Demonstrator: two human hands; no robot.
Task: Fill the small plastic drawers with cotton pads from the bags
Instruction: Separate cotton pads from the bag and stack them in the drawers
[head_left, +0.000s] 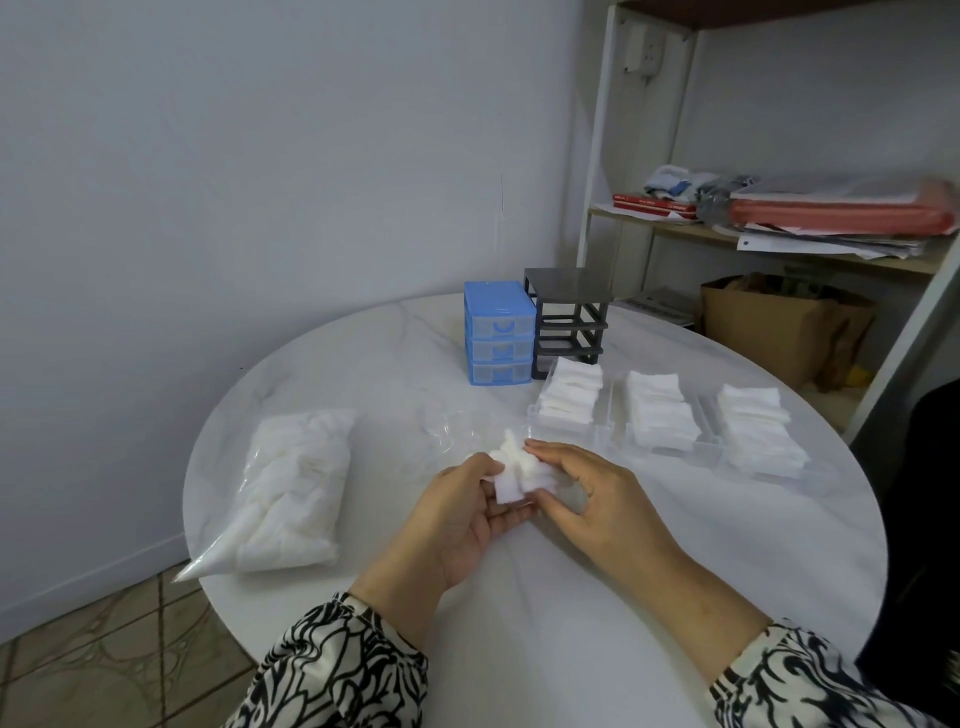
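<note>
At the centre of the round white marble counter, the left hand and the right hand both pinch a small bunch of white square cotton pads. Three clear plastic drawers heaped with pads lie at 2 o'clock. A full clear bag of pads lies at 9 o'clock. A blue three-drawer cabinet and an empty dark grey frame stand at 12.
</note>
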